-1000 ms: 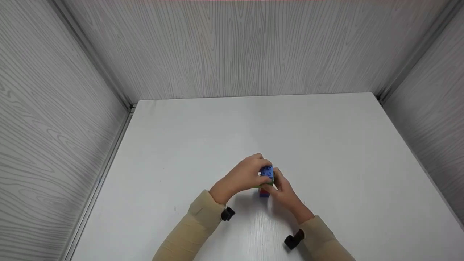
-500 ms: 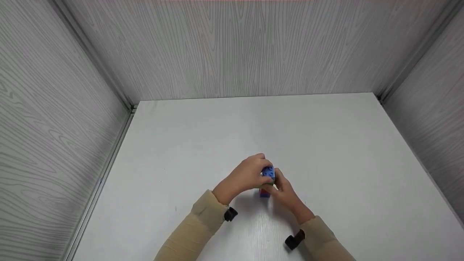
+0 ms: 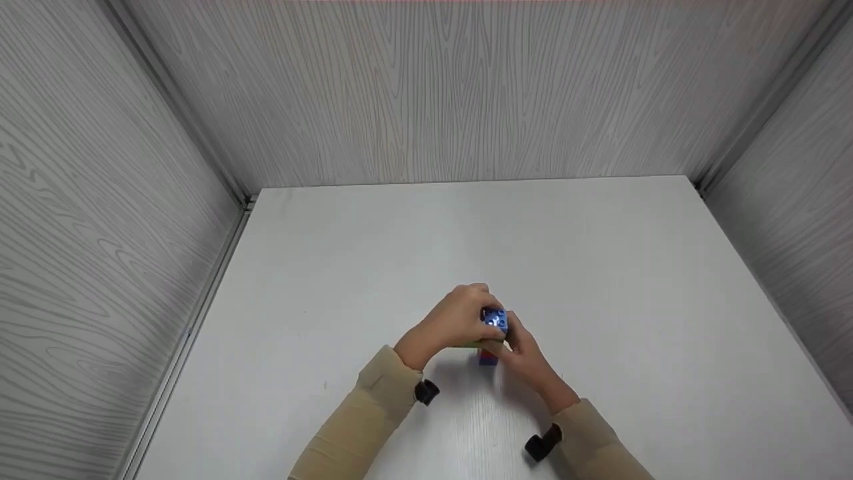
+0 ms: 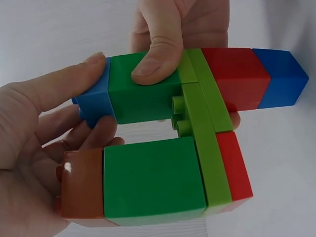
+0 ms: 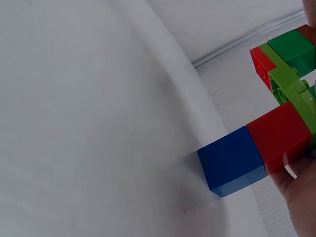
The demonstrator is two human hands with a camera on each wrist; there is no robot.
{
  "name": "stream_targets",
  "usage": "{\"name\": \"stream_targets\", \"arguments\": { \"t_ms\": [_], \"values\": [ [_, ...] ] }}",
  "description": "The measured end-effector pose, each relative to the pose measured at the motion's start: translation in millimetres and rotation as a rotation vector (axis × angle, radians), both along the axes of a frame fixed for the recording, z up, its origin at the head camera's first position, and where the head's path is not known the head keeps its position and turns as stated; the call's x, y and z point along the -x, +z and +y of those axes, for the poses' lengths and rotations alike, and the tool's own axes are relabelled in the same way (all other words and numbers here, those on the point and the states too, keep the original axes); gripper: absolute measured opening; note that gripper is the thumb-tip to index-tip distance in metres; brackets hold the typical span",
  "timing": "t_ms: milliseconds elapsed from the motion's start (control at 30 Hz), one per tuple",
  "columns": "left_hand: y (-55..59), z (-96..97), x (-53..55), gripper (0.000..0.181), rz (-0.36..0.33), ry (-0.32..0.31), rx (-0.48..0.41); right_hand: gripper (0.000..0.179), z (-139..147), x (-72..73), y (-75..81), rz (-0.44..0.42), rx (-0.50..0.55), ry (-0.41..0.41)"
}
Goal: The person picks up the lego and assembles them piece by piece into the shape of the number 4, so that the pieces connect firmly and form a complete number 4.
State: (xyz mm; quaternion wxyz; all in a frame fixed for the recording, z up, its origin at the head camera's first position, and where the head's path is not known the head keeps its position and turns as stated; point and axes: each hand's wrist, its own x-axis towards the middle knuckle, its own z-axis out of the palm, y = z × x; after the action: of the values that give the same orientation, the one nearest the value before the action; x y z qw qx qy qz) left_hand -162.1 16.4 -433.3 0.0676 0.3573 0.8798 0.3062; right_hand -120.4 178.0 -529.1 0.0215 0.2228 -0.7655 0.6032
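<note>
Both hands hold a structure of joined toy building bricks over the table. In the left wrist view, the thumb and fingers of my left hand (image 3: 458, 321) pinch a light blue brick (image 4: 97, 101) at one end, against a green brick (image 4: 143, 108). My right hand (image 3: 524, 355) grips the structure from the other side, its thumb across that green brick. Light green plates (image 4: 203, 133) cross the middle. Beyond them are a red brick (image 4: 234, 81) and a dark blue brick (image 4: 279, 79). A second row has a larger green brick (image 4: 153, 180), a brown brick (image 4: 83, 185) and a small red brick (image 4: 235, 163).
The white table (image 3: 400, 247) stretches under the hands. Wood-grained panels stand behind it (image 3: 426, 93) and along its left and right sides. A small black camera (image 3: 426, 392) is on the left wrist, another black camera (image 3: 540, 445) on the right.
My left hand and wrist have edged slightly right in the head view, which has itself shifted a little. A glint now shows on the light blue brick. Both hands keep their hold.
</note>
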Motion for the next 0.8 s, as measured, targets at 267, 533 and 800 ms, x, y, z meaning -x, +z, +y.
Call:
{"name": "stream_targets", "arguments": {
  "t_ms": [267, 533, 800],
  "values": [
    [-7.0, -3.5, 4.7, 0.032, -0.019, 0.009, -0.026, 0.04, 0, -0.7, 0.5, -0.032, -0.04, -0.031],
    [-11.1, -8.7, 9.1, 0.035, -0.018, -0.026, -0.073, 0.041, -1, -0.6, 3.4, -0.029, -0.031, -0.028],
    [-17.9, -14.1, 12.7, 0.04, -0.031, -0.064, -0.129, 0.037, 0, 1.1, -0.5, -0.002, 0.011, -0.006]
  ]
}}
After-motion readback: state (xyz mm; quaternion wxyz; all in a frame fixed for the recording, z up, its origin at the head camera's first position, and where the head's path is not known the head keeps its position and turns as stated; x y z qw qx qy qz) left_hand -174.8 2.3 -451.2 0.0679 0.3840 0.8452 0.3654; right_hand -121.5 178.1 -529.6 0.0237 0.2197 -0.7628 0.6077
